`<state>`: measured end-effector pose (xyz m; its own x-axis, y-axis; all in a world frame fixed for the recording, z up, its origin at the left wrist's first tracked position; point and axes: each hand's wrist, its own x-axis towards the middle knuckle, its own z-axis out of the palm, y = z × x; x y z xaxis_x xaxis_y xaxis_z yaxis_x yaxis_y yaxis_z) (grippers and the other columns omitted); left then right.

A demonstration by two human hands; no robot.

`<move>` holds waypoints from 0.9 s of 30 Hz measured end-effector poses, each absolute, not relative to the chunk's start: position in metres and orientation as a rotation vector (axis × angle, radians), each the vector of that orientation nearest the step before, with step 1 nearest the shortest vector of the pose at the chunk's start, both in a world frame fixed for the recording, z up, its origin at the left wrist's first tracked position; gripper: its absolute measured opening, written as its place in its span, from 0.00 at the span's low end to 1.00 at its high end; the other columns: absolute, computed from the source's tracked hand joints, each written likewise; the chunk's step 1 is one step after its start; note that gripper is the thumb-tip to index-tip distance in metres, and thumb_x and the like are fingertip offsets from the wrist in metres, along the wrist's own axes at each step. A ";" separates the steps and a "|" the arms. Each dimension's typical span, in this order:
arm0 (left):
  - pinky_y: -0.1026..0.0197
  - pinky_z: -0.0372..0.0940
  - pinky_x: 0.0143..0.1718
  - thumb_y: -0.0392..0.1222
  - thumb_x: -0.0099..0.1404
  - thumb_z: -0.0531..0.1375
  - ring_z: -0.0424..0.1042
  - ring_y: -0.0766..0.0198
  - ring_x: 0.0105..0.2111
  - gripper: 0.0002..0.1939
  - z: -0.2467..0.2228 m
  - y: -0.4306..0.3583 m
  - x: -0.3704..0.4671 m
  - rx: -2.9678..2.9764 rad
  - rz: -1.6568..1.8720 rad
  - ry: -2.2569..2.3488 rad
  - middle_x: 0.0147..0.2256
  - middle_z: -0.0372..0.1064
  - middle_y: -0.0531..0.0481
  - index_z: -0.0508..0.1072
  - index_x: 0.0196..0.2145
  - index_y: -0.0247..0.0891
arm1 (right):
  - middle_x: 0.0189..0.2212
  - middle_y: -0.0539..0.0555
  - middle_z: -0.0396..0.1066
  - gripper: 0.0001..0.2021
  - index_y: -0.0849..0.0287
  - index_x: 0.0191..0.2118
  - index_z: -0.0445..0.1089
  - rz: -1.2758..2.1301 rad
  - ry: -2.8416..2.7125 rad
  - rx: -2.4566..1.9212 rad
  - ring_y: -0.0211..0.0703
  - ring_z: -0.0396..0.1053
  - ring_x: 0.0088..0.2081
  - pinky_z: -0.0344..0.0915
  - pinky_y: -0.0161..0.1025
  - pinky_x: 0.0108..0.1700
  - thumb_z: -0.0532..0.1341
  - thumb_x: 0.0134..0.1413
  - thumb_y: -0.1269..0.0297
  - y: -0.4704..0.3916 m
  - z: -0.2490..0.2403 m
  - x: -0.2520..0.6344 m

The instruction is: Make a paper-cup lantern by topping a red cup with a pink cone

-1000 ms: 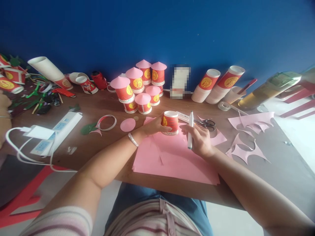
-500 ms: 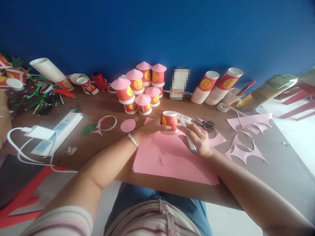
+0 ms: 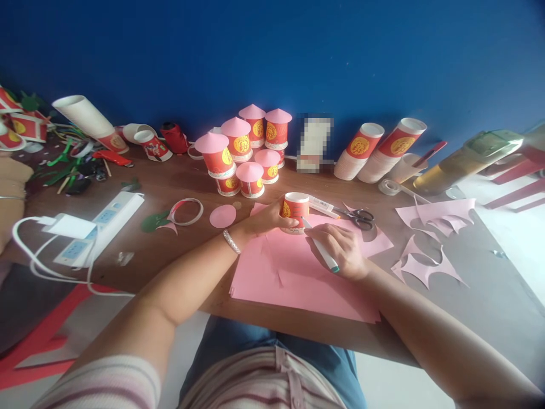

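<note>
The table (image 3: 179, 182) is showing brown wood grain under matt pink paper sheets (image 3: 281, 272); the scissors' (image 3: 361, 218) dark plastic handles and the bottle (image 3: 464, 156) are looking smooth and glossy.

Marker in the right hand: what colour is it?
The marker is white with a green end, clearest in the head view.

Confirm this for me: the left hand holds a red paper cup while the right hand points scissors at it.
The tool is wrong: in the head view, the right hand points a white marker at the cup. The rest stands: the left hand holds the red paper cup.
</note>
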<state>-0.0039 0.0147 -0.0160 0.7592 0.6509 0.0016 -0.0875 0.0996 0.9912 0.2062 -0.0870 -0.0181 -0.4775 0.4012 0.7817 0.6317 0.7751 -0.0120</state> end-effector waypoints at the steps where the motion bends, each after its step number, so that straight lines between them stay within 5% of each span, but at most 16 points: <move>1: 0.56 0.70 0.46 0.46 0.56 0.74 0.75 0.56 0.46 0.27 -0.016 0.015 -0.004 1.374 0.579 0.507 0.44 0.75 0.45 0.72 0.50 0.36 | 0.34 0.55 0.78 0.17 0.63 0.57 0.70 -0.350 -2.137 -0.767 0.42 0.76 0.32 0.72 0.36 0.33 0.62 0.66 0.77 -0.087 -0.018 0.206; 19: 0.58 0.70 0.44 0.47 0.56 0.74 0.73 0.59 0.42 0.23 -0.015 0.015 -0.004 1.398 0.585 0.484 0.40 0.74 0.47 0.75 0.46 0.36 | 0.35 0.54 0.79 0.18 0.58 0.60 0.68 -0.368 -2.150 -0.816 0.42 0.78 0.32 0.74 0.37 0.33 0.61 0.67 0.75 -0.088 -0.018 0.207; 27: 0.55 0.71 0.47 0.46 0.58 0.74 0.75 0.54 0.47 0.25 -0.012 0.013 -0.003 1.355 0.588 0.445 0.44 0.76 0.44 0.76 0.50 0.36 | 0.30 0.50 0.74 0.17 0.57 0.59 0.70 -0.420 -2.124 -0.808 0.39 0.71 0.27 0.67 0.36 0.31 0.61 0.67 0.75 -0.085 -0.019 0.212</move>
